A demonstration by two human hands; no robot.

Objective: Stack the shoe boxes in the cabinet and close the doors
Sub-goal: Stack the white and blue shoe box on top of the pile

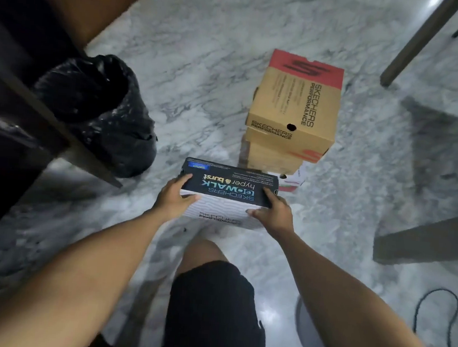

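- Two hands grip one dark shoe box (228,185) (lid up): left hand (172,197), right hand (272,212) curled round its ends.
- Brown boxes (293,107) stacked behind on marble floor (203,61).

Glossy marble floor (205,48); matt cardboard boxes (293,101); shiny plastic bag (103,114)
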